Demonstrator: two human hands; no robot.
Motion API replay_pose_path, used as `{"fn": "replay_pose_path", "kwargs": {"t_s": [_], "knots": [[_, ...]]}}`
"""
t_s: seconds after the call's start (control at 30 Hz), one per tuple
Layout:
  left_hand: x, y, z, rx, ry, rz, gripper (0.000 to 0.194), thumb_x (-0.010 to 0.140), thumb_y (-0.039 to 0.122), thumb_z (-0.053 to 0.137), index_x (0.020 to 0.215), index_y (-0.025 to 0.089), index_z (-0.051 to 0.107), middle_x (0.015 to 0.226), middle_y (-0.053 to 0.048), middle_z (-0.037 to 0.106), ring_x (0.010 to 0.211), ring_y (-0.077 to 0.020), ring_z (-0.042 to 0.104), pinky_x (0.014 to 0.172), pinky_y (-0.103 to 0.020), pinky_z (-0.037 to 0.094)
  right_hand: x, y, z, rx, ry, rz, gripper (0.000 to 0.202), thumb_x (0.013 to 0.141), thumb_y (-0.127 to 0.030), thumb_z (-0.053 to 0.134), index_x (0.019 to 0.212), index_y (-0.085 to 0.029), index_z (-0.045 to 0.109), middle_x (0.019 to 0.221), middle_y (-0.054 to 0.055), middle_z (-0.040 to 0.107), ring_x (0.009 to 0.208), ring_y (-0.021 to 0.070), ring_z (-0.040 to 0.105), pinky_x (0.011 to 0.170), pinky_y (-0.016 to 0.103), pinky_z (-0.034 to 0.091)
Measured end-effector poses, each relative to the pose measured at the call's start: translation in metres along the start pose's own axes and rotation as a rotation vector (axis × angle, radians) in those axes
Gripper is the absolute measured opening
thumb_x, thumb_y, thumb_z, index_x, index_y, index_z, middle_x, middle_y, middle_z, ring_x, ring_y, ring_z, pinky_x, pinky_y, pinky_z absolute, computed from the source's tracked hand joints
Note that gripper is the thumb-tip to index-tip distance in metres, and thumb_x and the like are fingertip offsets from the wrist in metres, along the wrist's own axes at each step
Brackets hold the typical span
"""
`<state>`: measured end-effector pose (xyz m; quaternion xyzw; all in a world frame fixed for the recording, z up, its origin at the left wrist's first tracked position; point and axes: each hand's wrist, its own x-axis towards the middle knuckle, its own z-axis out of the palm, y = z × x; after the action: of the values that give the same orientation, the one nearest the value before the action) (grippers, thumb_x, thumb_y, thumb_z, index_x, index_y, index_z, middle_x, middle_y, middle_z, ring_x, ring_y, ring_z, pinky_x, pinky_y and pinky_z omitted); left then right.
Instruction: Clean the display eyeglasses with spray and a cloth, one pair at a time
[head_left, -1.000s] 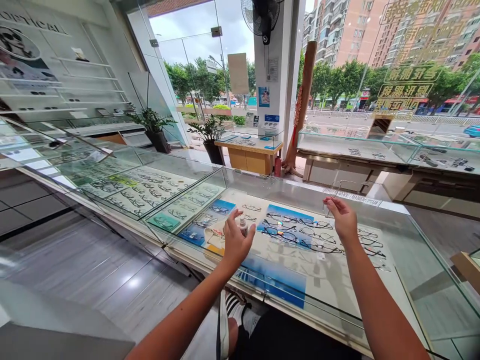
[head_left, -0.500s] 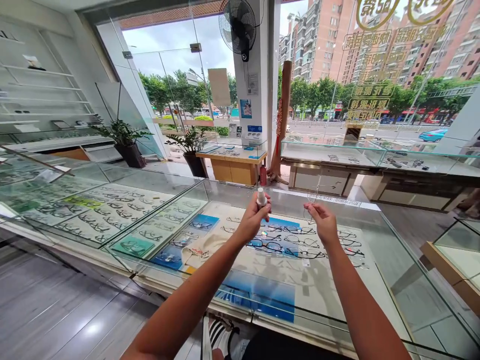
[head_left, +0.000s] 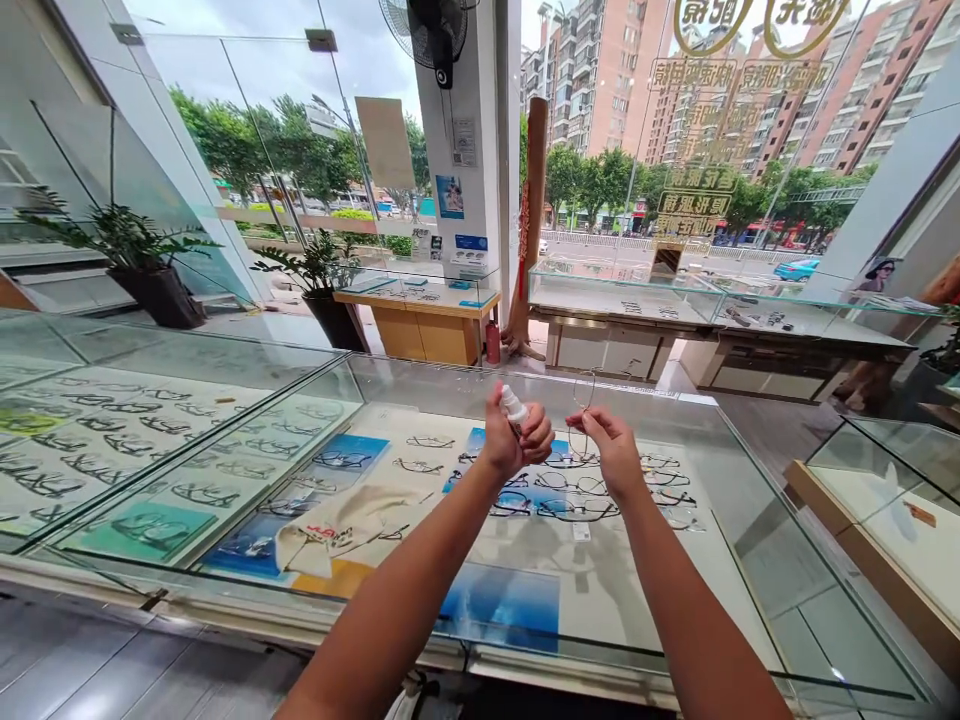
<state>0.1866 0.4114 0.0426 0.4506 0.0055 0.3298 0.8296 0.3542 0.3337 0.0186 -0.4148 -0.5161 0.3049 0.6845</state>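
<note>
At the centre of your view, above the glass-topped bench, your left hand is closed around a small white bottle, its top leaning towards 11 o'clock; half a second ago the bottle stood nearly upright. At 3 o'clock from it, your right hand pinches thin-rimmed glasses between the fingertips, one lens above the other. Your two hands are closer together than before, with the bottle and the glasses near each other but apart.

Your view has swung towards 3 o'clock, so the bench has slid towards 9 o'clock and more of the pale cloth with red lettering shows, at 8 o'clock from your left hand. Whether it lies on the glass or beneath it, you cannot tell. Rows of display frames sit under the glass, between 4 and 6 o'clock from that hand. Farther out at 8 o'clock is a green card, and potted plants stand beyond the bench at 10 o'clock
</note>
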Motion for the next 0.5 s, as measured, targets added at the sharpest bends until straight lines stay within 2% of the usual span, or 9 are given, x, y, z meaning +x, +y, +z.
{"fn": "replay_pose_path", "kwargs": {"t_s": [0.13,0.27,0.37,0.5], "knots": [[-0.002,-0.003,-0.001,0.026,-0.068,-0.026,0.083,0.085,0.097,0.025,0.051,0.022,0.038,0.038,0.007,0.022,0.032,-0.0086,0.022,0.041,-0.025,0.025,-0.003,0.000,0.005,-0.003,-0.033,0.021,0.026,0.096,-0.049,0.068,0.093,-0.025,0.079,0.099,0.004,0.078,0.101,0.0247,0.069,0.101,0.042,0.052],[0.000,-0.003,-0.007,0.039,-0.069,-0.036,0.081,0.087,0.095,0.026,0.055,0.022,0.041,0.037,0.007,0.021,0.032,-0.0084,0.019,0.042,-0.026,0.023,-0.004,0.001,0.006,-0.016,-0.033,0.022,0.026,0.096,-0.049,0.068,0.093,-0.025,0.078,0.100,0.005,0.078,0.099,0.0242,0.068,0.099,0.041,0.051],[0.002,-0.002,-0.013,0.136,0.011,0.016,0.077,0.087,0.091,0.033,0.053,0.023,0.041,0.040,0.004,0.028,0.038,-0.0107,0.028,0.045,-0.027,0.025,-0.004,0.000,0.005,-0.042,-0.025,0.023,0.026,0.096,-0.049,0.067,0.091,-0.026,0.078,0.099,0.004,0.078,0.094,0.0227,0.067,0.093,0.039,0.051],[0.005,-0.006,-0.019,0.542,0.159,0.145,0.072,0.082,0.084,0.053,0.049,0.020,0.049,0.044,0.001,0.036,0.043,-0.0101,0.033,0.048,-0.027,0.021,-0.006,-0.003,0.007,-0.079,-0.048,0.036,0.027,0.095,-0.050,0.067,0.090,-0.027,0.078,0.097,0.003,0.077,0.089,0.0218,0.065,0.088,0.037,0.050]]}}
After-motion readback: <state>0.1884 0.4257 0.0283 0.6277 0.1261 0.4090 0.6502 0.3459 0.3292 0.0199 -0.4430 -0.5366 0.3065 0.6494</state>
